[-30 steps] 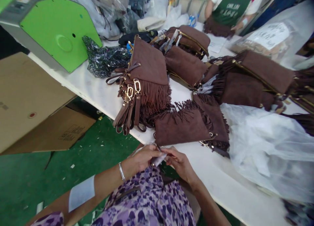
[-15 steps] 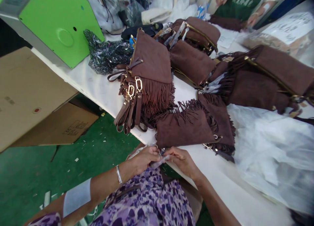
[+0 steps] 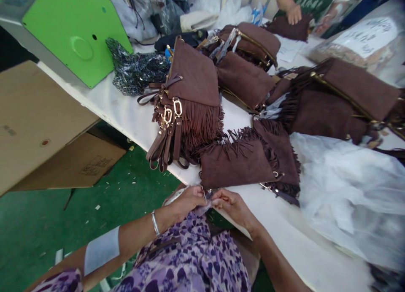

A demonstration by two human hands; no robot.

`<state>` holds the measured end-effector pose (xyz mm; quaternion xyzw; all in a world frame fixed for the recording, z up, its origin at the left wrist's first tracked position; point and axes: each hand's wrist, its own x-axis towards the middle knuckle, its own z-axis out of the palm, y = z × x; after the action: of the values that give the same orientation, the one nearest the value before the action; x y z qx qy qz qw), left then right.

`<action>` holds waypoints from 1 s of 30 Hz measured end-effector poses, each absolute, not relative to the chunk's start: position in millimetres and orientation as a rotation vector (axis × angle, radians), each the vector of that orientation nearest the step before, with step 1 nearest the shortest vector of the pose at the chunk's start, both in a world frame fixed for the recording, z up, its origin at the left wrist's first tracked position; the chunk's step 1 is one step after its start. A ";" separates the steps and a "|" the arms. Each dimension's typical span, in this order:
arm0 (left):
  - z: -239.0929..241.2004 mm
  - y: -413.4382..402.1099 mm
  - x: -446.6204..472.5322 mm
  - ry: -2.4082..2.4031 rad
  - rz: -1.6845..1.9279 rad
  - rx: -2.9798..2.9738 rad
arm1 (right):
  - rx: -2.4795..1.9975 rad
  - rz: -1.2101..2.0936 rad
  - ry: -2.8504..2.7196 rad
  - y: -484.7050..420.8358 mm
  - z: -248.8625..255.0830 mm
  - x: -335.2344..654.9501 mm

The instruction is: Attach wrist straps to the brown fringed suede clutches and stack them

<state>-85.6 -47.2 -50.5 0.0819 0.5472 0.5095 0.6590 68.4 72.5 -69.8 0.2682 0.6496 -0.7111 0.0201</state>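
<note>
At the table's near edge my left hand and my right hand meet, fingers pinched. Between them is a small piece of clear plastic wrap, gripped from both sides. A bit of shiny metal shows by the fingertips; its kind is too small to make out. Just beyond lies a brown fringed pouch, flat, its corner close to my fingers. Behind it a second fringed pouch lies partly covered. To the left, a stack of brown fringed pouches has wrist straps and gold clasps hanging out.
More brown bags lie across the white table. White plastic sheeting is at right, a green machine and black plastic at left. Cardboard stands by the floor. A co-worker's hand rests on brown fabric.
My hands stay nearly in place, and the plastic between them is more bunched. Across the table the co-worker's hand has come down onto a brown piece, which is now raised into view.
</note>
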 end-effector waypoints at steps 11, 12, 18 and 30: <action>-58.5 -58.7 -81.2 1.374 1.163 0.289 | 1.165 -1.493 2.428 54.8 -48.7 48.6; -59.9 -58.5 -80.7 1.376 1.170 0.291 | 1.202 -1.484 2.426 53.4 -49.5 48.5; -60.1 -55.7 -82.4 1.345 1.115 0.254 | 1.015 -1.971 2.346 55.5 -49.2 59.4; -55.1 -54.1 -93.2 1.219 1.019 0.189 | 0.502 -1.518 2.742 81.6 -50.6 56.5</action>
<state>-93.2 -54.1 -55.1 0.0847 0.5465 0.4568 0.6968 56.5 81.6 -50.6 0.1581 0.8637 -0.4783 -0.0160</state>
